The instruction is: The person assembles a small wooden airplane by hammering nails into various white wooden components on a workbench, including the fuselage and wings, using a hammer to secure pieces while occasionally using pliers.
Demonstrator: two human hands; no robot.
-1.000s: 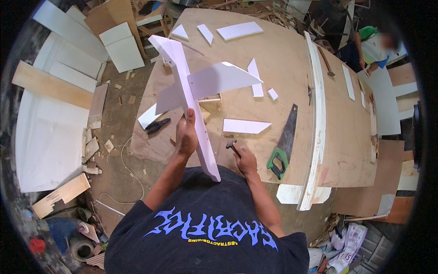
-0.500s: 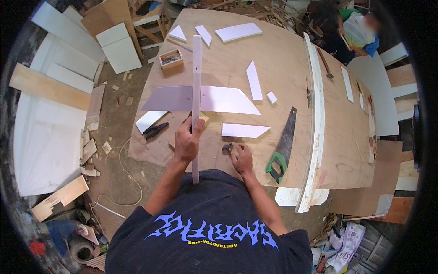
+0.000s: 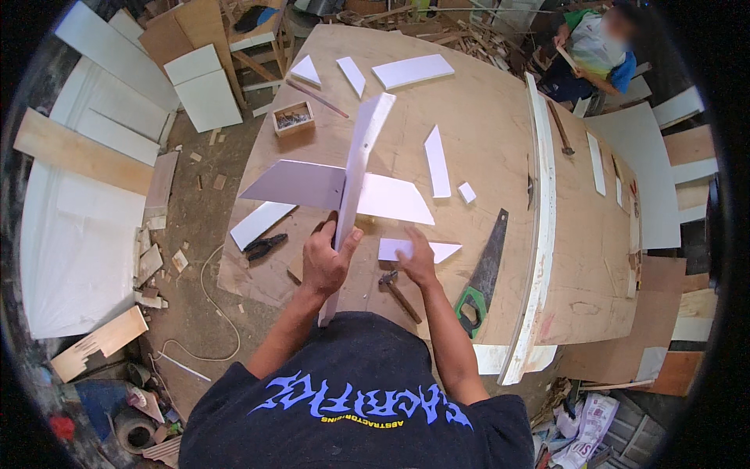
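Your left hand (image 3: 326, 262) grips the joined white boards (image 3: 356, 168), your right hand (image 3: 417, 259) looks open by a loose white piece (image 3: 443, 251), and more cut pieces (image 3: 412, 70) lie unjoined.

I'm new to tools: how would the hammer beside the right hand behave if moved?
The hammer is probably head-heavy, since its dark, metal-looking head is bulkier than the slim handle. It should be stiff, as the brown handle looks wooden. Pushed, it may swivel rather than roll, because the head sits crosswise.
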